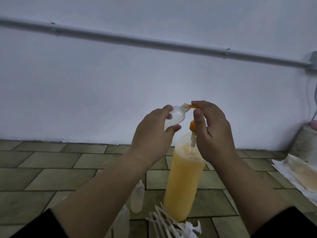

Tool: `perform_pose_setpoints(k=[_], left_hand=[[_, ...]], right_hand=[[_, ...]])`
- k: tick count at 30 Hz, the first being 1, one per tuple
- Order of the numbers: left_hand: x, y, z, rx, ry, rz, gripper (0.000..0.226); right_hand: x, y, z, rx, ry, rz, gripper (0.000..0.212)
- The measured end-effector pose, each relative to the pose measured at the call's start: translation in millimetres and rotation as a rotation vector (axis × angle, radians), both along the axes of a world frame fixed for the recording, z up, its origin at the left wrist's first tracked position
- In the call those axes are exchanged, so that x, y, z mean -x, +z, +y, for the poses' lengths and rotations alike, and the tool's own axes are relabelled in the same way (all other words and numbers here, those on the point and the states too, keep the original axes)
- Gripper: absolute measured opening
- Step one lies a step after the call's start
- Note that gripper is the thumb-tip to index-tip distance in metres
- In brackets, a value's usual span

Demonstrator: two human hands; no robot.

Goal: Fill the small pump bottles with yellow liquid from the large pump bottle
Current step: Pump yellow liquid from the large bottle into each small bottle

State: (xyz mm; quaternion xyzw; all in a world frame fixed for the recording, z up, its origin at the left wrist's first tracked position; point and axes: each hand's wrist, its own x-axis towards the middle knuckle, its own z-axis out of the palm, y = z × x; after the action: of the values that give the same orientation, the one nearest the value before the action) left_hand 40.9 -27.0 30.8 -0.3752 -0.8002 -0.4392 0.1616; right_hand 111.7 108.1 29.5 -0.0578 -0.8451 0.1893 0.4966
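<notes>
Tiled flooring [56,170] in olive-brown is running up to a plain pale wall [120,74] crossed by a grey conduit [154,42]; the work is being done low, close to that junction.

The left hand [152,134] is gripping a small pump bottle [173,117], fingers and thumb curled round its clear body, and is holding it tilted so its open threaded neck is meeting the orange spout [192,106]. The right hand [212,129] is resting over the pump head of the large pump bottle [183,179], fingers curled round the head, with the thumb lying along its near side.

For a clean fill, the operator is best keeping the spout tip inside the neck before each stroke, pressing the head slowly and fully, and holding the small bottle's neck uppermost so the liquid is running down into the body rather than back over the threads. The large bottle is standing unsupported at its base, so downward force should be staying vertical.

The small bottle in hand is appearing clear and seemingly empty. The large bottle is standing upright on the tiles, translucent, holding opaque yellow liquid nearly to the shoulder with froth at the top. Two further small bottles [137,196] are standing beside its base, and loose white pump tubes [164,222] are lying in front of it.
</notes>
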Motion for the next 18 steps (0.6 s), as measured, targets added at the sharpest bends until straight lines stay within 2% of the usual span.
perform_pose_setpoints(k=[6, 11, 18], left_hand=[[-2.2, -7.9, -2.1, 0.079, 0.011, 0.000, 0.042], [-1.6, 4.9, -4.6, 0.064, 0.021, 0.015, 0.046], [-2.7, 3.3, -4.4, 0.057, 0.034, 0.028, 0.047]], right_hand=[[2.4, -12.6, 0.3, 0.069, 0.060, 0.016, 0.051], [-2.4, 4.0, 3.7, -0.020, 0.028, -0.033, 0.057], [7.2, -1.8, -3.1, 0.057, 0.028, 0.056, 0.054]])
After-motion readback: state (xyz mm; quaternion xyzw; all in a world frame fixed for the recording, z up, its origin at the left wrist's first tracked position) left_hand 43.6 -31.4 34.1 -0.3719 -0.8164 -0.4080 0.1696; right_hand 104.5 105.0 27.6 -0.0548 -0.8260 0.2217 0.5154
